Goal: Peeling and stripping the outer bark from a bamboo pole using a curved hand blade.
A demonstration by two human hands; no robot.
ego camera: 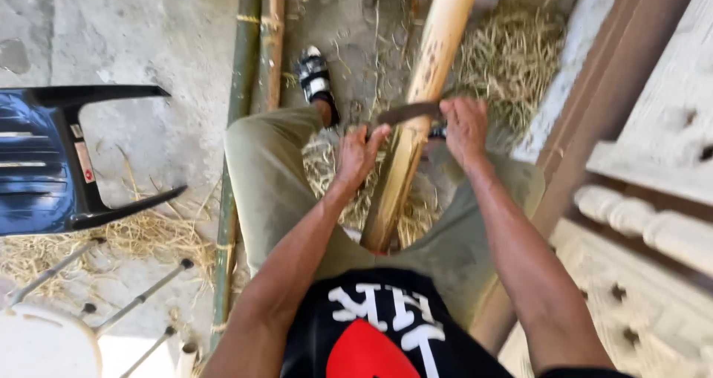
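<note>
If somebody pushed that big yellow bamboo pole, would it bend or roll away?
The thick yellow bamboo pole looks stiff, so it probably wouldn't bend. It is round, so it might roll if laid flat. Here it seems pinned: the left hand and right hand press a dark metal blade across it.

Small red-white label (85, 163) on dark chair (44, 163).

Top: black shirt (386, 333), white and red print | Legs: olive-green trousers (275, 177) | Foot, 12 o'clock: black-and-white sandal (315, 75) | Arms: bare
</note>
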